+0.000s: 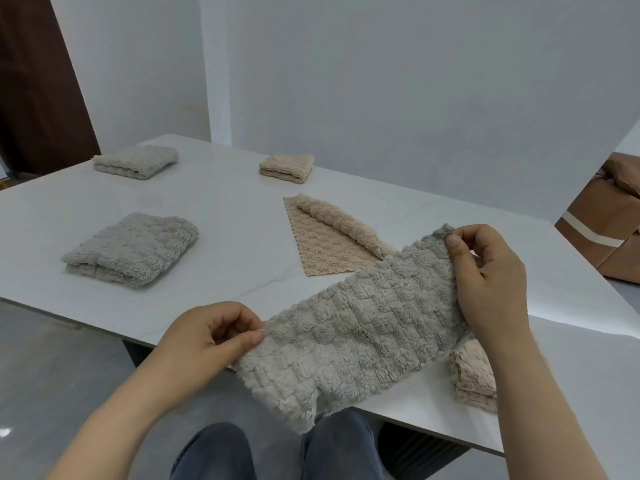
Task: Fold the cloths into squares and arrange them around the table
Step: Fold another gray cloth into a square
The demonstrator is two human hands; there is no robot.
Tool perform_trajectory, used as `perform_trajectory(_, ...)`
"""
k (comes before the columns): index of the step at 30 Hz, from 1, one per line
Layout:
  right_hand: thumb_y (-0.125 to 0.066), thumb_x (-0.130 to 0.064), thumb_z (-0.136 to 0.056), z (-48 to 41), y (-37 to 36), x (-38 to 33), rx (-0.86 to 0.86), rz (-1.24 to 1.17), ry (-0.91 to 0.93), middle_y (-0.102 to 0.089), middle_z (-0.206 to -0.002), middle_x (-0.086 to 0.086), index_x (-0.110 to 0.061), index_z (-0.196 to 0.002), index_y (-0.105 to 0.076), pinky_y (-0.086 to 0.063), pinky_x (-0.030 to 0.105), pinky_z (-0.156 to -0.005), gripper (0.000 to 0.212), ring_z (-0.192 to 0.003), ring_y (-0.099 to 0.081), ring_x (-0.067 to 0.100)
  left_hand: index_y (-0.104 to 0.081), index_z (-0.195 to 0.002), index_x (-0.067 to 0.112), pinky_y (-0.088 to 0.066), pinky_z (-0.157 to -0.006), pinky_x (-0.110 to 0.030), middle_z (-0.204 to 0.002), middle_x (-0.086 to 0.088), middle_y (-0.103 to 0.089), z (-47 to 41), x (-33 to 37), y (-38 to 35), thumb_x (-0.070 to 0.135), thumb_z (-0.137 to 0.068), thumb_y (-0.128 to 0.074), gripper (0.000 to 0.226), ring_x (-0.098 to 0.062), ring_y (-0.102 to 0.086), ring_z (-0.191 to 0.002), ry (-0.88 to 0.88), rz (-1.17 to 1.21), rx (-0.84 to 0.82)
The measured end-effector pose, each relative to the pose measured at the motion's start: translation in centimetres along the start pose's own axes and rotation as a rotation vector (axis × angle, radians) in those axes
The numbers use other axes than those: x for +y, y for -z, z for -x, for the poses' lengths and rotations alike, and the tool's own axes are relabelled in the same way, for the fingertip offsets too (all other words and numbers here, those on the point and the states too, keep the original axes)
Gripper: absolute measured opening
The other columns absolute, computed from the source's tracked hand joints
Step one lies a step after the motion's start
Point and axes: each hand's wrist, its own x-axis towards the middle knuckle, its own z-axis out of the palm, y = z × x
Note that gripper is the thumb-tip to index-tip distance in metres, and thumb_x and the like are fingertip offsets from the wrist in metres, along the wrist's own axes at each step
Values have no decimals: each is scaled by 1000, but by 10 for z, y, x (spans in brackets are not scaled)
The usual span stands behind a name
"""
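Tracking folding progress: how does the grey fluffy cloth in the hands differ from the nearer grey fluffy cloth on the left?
The held grey fluffy cloth is a long strip; the near-left grey fluffy cloth is a folded square. The held one is pinched by the left hand and right hand, drooping past the white table's edge; the near-left one lies untouched. Both have bumpy pile.

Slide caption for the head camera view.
Left hand and right hand pinch a grey cloth stretched over the white table.
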Motion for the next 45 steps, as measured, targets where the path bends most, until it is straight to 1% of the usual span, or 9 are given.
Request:
perform_trajectory(8, -52, -17, -98, 5, -4, 10, 44, -19, -11, -54, -69, 7, -11, -91, -55, -33, 10, -53, 10, -58, -38, 11, -66, -87, 28, -43, -62, -19, -74, 5, -66, -22, -9, -18, 23, -87, -64, 6, -9, -60, -67, 2, -155, 194)
perform_trajectory(16, -50, -19, -99, 10, -9, 22, 56, 22, -79, -52, -69, -7, -14, -92, -55, -33, 9, -53, 10, -56, -41, 5, -65, -78, 19, -37, -57, -23, -74, 1, -65, -52, -18, -42, 32, -90, -58, 19, -15, -57, -69, 192, -37, 267)
perform_trajectory(22, -48, -23, -99, 16, -14, 34, 53, 43, -189, -52, -75, -13, -13, -96, -55, -35, 17, -56, 13, -62, -46, 4, -50, -112, 21, -52, -87, -39, -98, 1, -62, -34, -10, -42, 47, -85, -60, 39, -19, -65, -88, 301, 177, 267)
perform_trajectory(25, -48, -23, -99, 17, -17, 36, 43, 47, -181, -52, -77, -15, -14, -95, -55, -35, 16, -57, 12, -64, -47, 2, -59, -92, 21, -49, -67, -29, -85, 5, -63, -6, -5, -34, 40, -81, -67, 24, -19, -63, -73, 250, -19, 323)
perform_trajectory(29, -48, -23, -99, 19, -21, 36, 27, 41, -168, -52, -74, -13, -13, -95, -55, -35, 17, -56, 13, -62, -46, 3, -66, -60, 19, -39, -49, -16, -52, 8, -57, 23, -3, -40, 38, -71, -77, 25, -3, -44, -45, 232, 1, 220)
perform_trajectory(34, -48, -22, -99, 21, -22, 35, 22, 29, -154, -51, -73, -13, -13, -95, -55, -35, 18, -56, 12, -62, -45, 3, -67, -62, 27, -42, -52, -16, -63, 7, -62, 38, -7, -62, 44, -54, -86, 27, -4, -48, -49, 205, -43, 213)
perform_trajectory(38, -48, -22, -99, 22, -21, 37, 25, 27, -161, -51, -74, -13, -13, -97, -56, -35, 19, -58, 12, -65, -46, 2, -61, -68, 32, -39, -57, -13, -76, 11, -58, 39, -2, -76, 49, -61, -79, 26, -4, -55, -69, 97, -269, 258)
perform_trajectory(42, -48, -23, -99, 24, -20, 40, 17, 23, -166, -52, -74, -11, -11, -97, -56, -36, 21, -58, 14, -65, -46, 2, -59, -68, 30, -35, -58, -14, -71, 12, -55, 38, 2, -79, 41, -78, -66, 17, -2, -52, -70, 18, -427, 271)
perform_trajectory(45, -48, -23, -99, 23, -18, 40, 20, 25, -179, -52, -74, -12, -12, -96, -55, -35, 15, -57, 14, -63, -46, 2, -68, -64, 20, -37, -54, -17, -57, 10, -61, 36, -1, -70, 30, -80, -67, 18, -6, -55, -61, 59, -284, 294)
